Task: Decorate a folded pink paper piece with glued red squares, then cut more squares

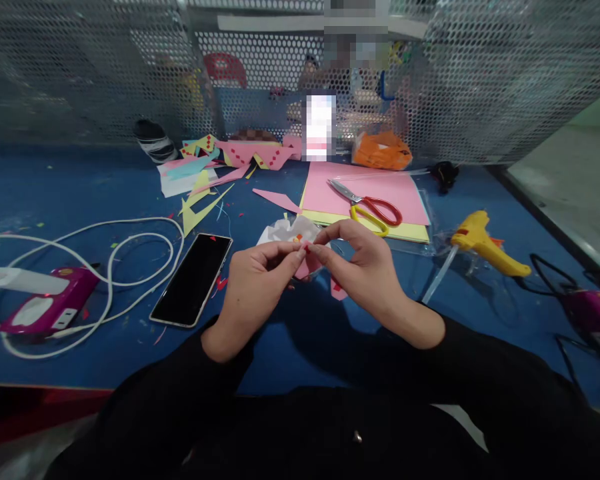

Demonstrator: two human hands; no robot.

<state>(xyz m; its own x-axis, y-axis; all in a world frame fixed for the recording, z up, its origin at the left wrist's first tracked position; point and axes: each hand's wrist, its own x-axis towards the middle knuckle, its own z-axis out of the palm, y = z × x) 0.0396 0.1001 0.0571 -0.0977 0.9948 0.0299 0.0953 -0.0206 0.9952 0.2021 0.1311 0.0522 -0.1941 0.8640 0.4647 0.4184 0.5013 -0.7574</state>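
Observation:
Over the blue table, my left hand and my right hand meet fingertip to fingertip. Both pinch a small pink paper piece with tiny red bits on it. The fingers of both hands are curled closed around it. Just behind the hands lies crumpled white paper. A black phone lies face up left of my left hand.
Red-and-yellow-handled scissors rest on pink and yellow paper sheets. A yellow glue gun lies at right. Cut paper scraps sit at the back. A white cable and purple power strips flank the table. A perforated metal screen stands behind.

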